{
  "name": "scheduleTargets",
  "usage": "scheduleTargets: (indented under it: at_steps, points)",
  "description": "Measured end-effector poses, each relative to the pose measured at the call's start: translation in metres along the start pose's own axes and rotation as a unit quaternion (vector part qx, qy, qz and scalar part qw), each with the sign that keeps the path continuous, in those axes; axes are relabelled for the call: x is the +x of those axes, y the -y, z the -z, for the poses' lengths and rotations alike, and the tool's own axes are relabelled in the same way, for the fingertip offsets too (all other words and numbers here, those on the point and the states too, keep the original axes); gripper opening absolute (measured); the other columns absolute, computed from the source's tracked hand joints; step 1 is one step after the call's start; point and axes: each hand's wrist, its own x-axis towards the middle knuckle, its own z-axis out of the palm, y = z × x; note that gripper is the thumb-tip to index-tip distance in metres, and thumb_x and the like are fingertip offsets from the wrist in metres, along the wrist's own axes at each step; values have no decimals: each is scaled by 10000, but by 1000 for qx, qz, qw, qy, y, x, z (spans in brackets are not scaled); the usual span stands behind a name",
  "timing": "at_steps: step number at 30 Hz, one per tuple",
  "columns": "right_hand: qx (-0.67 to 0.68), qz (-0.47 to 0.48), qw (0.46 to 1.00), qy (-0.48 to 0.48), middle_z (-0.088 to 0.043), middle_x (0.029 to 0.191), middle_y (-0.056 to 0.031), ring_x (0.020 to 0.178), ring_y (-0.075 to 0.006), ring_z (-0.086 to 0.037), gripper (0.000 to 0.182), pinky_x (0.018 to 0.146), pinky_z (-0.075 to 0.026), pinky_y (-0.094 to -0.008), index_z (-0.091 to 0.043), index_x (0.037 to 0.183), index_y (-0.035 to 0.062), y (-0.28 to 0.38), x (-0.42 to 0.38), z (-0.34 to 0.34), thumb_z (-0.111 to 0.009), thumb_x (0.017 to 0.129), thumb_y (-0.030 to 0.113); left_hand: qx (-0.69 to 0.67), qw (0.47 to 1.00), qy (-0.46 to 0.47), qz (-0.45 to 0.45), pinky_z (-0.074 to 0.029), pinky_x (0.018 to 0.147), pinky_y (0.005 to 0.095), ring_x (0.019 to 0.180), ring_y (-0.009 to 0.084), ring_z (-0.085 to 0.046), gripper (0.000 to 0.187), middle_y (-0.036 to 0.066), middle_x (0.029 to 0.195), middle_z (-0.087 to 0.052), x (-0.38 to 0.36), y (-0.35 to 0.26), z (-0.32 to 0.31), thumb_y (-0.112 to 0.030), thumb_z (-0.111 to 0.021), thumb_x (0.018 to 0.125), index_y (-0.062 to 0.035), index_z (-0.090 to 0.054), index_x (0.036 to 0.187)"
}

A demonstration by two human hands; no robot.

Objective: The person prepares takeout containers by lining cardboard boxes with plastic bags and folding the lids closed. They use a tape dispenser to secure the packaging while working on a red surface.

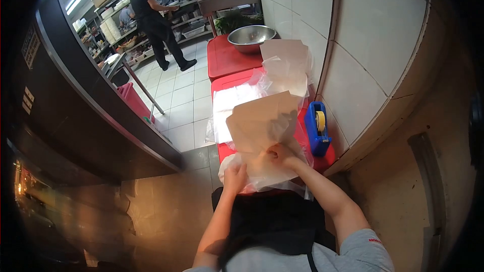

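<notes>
A brown paper sheet or flat bag (257, 121), with cut corners at its far end, lies before me on a red surface. Clear plastic film (259, 179) spreads under and around its near end. My left hand (235, 177) is closed at the near left corner, pinching the edge of the whitish plastic film. On the brown paper's near part rests my right hand (282, 155), its fingers curled inward; whether they grip anything is hidden. White folded sheets (226, 103) lie to the left of the brown paper, partly beneath it.
Beside my right hand stands a blue tape dispenser (317, 128), close to the tiled wall (375, 35). Farther off are another brown paper piece (287, 53) and a steel bowl (251, 38) on a red lid (219, 60). A person (156, 20) in dark clothes stands by kitchen shelves.
</notes>
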Motion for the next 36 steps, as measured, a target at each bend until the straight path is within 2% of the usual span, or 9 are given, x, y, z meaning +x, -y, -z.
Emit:
scheduleTargets:
  at_steps: [11,14,15,18,21,22,28,30,36]
  points:
    - [53,-26,998,27,-592,1002,-161,1011,-309,-543,252,873,-451,-348,-648,953,38,-12,-2,-12,-606,722,132,-46,994,80,-51,-455,676,353,731,245,-605,300,188,748,-620,4,27,8,-227,-561,847,65,-623,810]
    - [-68,8,997,33,-568,1107,-171,1088,-327,-501,328,951,-413,-356,-638,1012,50,-6,-7,-13,-629,715,190,106,993,23,-50,-465,733,379,824,311,-587,300,171,868,-602,3,-31,30,-269,-633,769,24,-632,831]
    - [-113,29,993,34,-555,1145,-173,1112,-331,-486,366,973,-398,-361,-629,1045,56,0,-9,-11,-640,715,213,146,977,-98,-123,-453,763,331,866,264,-575,331,115,937,-583,2,-37,27,-279,-730,681,-53,-631,902]
    - [-2,-58,998,30,-524,1217,-180,1163,-328,-455,485,1003,-373,-366,-578,1145,60,42,-9,10,-668,725,285,300,915,-107,-247,-451,765,349,930,261,-548,219,86,1003,-553,-4,-83,28,-245,-726,689,-120,-655,854]
    - [56,49,989,127,-491,1282,-142,1230,-281,-411,579,1015,-349,-357,-499,1247,69,-26,-13,-16,-647,790,394,347,898,-57,-264,-446,758,370,876,258,-566,116,76,909,-578,8,-71,24,-204,-703,718,-154,-663,815]
    - [44,125,976,174,-479,1306,-122,1257,-259,-393,608,1020,-340,-354,-469,1281,74,-54,-15,-25,-632,820,436,320,907,-84,-261,-449,735,368,834,255,-571,82,76,871,-578,14,-62,21,-192,-687,741,-142,-661,800]
    - [83,-115,966,214,-548,1158,-148,1120,-264,-506,571,970,-386,-339,-552,1180,38,76,-25,65,-744,717,311,28,982,-188,-20,-460,686,387,716,263,-573,159,103,804,-596,37,18,36,-204,-579,868,-50,-614,871]
    - [94,-11,962,255,-546,1158,-124,1103,-257,-516,518,960,-398,-344,-585,1141,48,66,-37,69,-754,732,316,-32,969,-243,-31,-469,640,368,671,248,-575,181,112,786,-595,41,48,39,-192,-537,899,-18,-587,901]
    - [51,87,959,263,-577,1092,-92,1035,-246,-562,349,878,-452,-338,-652,1034,51,69,-63,80,-740,762,252,91,923,63,-370,-407,856,400,879,251,-576,188,95,881,-601,-32,-78,25,-138,-623,809,-34,-584,962]
